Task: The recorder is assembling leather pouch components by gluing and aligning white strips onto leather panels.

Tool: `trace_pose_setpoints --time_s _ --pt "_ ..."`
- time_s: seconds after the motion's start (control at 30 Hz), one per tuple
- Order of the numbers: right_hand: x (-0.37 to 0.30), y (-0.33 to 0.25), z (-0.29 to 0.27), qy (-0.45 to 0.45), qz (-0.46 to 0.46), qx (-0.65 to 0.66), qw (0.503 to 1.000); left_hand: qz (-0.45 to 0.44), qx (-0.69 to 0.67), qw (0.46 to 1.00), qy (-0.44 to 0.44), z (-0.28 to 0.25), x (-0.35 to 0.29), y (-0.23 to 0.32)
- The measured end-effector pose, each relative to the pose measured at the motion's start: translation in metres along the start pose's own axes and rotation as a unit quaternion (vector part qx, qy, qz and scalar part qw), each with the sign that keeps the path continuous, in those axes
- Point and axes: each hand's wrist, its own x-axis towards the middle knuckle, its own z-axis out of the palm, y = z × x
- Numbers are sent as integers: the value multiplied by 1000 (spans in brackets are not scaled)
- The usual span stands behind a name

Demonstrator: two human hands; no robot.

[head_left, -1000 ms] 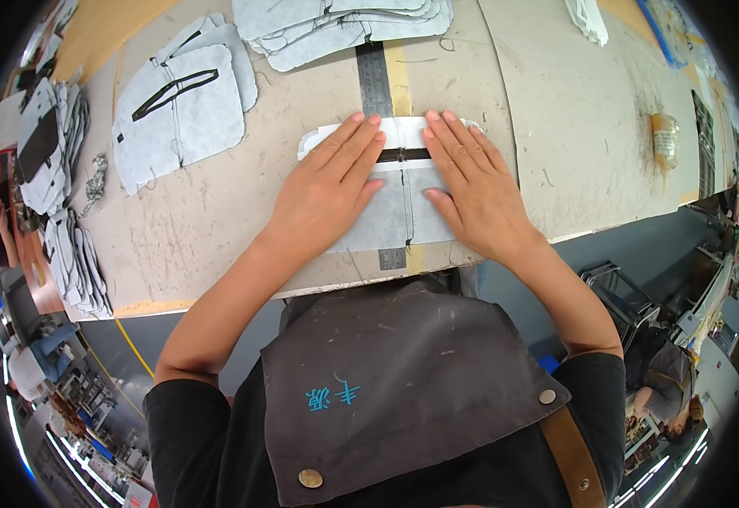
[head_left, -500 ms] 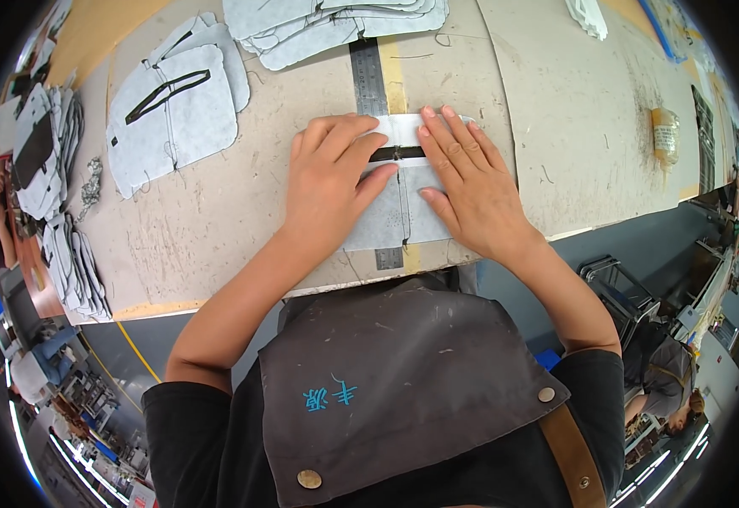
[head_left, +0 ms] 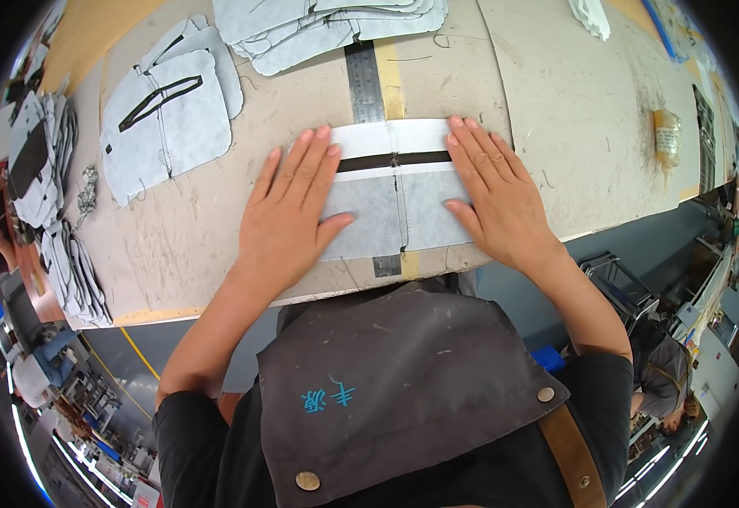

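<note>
A pale fabric panel [head_left: 361, 212] lies flat in front of me, with a white band [head_left: 420, 134] along its far part and a black strip [head_left: 361, 162] running across below that. A dark seam with loose thread goes down its middle. My left hand [head_left: 296, 190] rests flat on the panel's left end, fingers stretched and thumb out to the side. On the right end lies my right hand [head_left: 498, 190], also flat with fingers extended. Neither hand grips anything. The panel's outer ends are partly hidden under my hands. A metal ruler [head_left: 364, 80] passes beneath the panel.
A stack of pale panels [head_left: 327, 38] sits at the far side. More panels [head_left: 179, 118] lie to the left, one with a black outlined slot. Further panel piles [head_left: 39, 161] stand at the left edge. A yellowish bottle [head_left: 666, 138] lies at right.
My left hand has slid left and flattened, its fingers straightening from a curled pose. My right hand has shifted slightly right. More of the white band and black strip shows between them.
</note>
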Motion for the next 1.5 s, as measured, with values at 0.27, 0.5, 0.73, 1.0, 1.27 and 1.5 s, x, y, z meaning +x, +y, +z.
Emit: trace_pose_setpoints --time_s 0.27,0.5,0.73,1.0,1.27,1.5 --pt "0 3 -6 31 -7 -56 998 -4 2 1000 24 -2 -2 -4" --pt "27 -20 -1 121 -15 23 992 2 -49 996 77 -4 28 15" --pt "23 -8 11 53 -52 19 997 45 -9 998 46 9 27 6" --pt "5 -1 6 34 12 -9 999 0 25 1000 13 -2 4 -7" --pt "4 9 0 169 107 227 953 -17 -119 978 172 -9 41 -7" --pt "8 17 5 233 192 389 870 -81 -234 967 65 -20 55 -19"
